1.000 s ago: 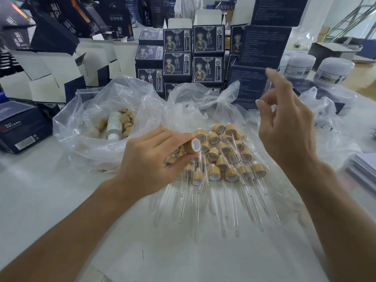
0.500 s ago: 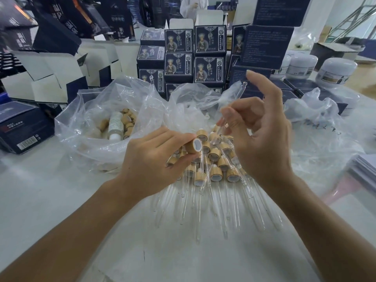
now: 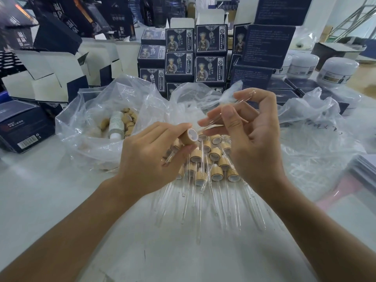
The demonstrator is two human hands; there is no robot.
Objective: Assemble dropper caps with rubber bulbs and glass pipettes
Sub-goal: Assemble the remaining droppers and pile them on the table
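Note:
My left hand (image 3: 146,157) grips a wooden dropper cap (image 3: 188,136), its white open end turned toward my right hand. My right hand (image 3: 252,135) pinches a clear glass pipette (image 3: 243,101) between thumb and fingers. The pipette slants down to the left, and its lower tip lies close to the cap's opening. Below both hands lies a pile of assembled droppers (image 3: 211,167) with wooden caps, their glass tubes fanned toward me on the white table (image 3: 61,200).
A clear plastic bag (image 3: 89,127) at the left holds loose wooden caps and a white bottle (image 3: 116,125). More crumpled plastic (image 3: 317,123) lies at the right. Dark printed boxes (image 3: 195,55) stack behind, white jars (image 3: 335,71) stand at back right.
My right hand came down and left from the far right with the pipette, until its tip nears the cap. My left hand kept its hold on the cap and turned it slightly.

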